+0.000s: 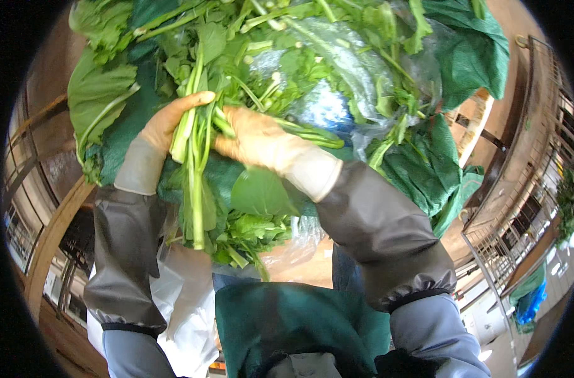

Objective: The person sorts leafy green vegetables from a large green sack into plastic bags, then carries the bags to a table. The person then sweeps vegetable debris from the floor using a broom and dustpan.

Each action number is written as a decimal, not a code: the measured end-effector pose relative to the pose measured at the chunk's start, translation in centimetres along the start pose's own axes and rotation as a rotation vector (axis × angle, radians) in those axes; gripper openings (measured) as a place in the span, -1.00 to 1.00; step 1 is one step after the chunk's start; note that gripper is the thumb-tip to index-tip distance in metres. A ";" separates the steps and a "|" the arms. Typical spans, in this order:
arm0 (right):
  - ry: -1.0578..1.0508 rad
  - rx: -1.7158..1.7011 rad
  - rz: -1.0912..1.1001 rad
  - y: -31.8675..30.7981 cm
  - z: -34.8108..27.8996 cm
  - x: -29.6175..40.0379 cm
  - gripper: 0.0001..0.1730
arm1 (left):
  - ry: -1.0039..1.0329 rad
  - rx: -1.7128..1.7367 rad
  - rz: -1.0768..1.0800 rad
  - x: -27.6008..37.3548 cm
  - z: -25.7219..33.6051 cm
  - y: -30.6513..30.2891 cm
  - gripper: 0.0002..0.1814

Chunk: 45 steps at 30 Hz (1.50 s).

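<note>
My left hand point(161, 125), in a pale rubber glove, grips a bunch of leafy green stalks point(197, 203) that hang roughly upright, cut ends down. My right hand point(258, 137), gloved alike and slightly blurred, is right beside it, its fingers around more green stems point(223, 124). Some stalks point(322, 136) stick out past the right hand's far side. Beneath both hands lies a heap of leafy greens point(287, 71) on a green woven sheet point(126, 118). One broad leaf point(261, 191) hangs below my right wrist.
Clear plastic film point(348, 52) is tangled among the greens. More leaves point(258, 231) lie nearer my body, beside a crumpled clear bag point(303, 236). Metal wire racks point(499, 245) stand on the right. At left runs a wooden bar point(55, 236), with a white plastic bag point(187, 321) by my left forearm.
</note>
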State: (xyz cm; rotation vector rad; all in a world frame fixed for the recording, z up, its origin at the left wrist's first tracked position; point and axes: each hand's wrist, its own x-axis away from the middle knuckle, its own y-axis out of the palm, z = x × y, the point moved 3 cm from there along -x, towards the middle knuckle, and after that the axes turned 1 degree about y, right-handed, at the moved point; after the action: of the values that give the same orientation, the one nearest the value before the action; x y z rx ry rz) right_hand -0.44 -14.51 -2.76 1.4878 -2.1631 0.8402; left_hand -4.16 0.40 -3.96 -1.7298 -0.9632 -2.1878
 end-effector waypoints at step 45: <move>0.308 -0.240 0.843 -22.4 6.0 12.2 -0.53 | 0.679 0.065 0.426 3.9 2.1 -2.1 -0.58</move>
State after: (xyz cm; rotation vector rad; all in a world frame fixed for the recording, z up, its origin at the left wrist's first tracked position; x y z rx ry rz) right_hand 16.01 -32.89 6.01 0.2595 -2.5105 0.9232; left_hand -4.70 4.21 -0.92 -0.9183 -0.4365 -2.1646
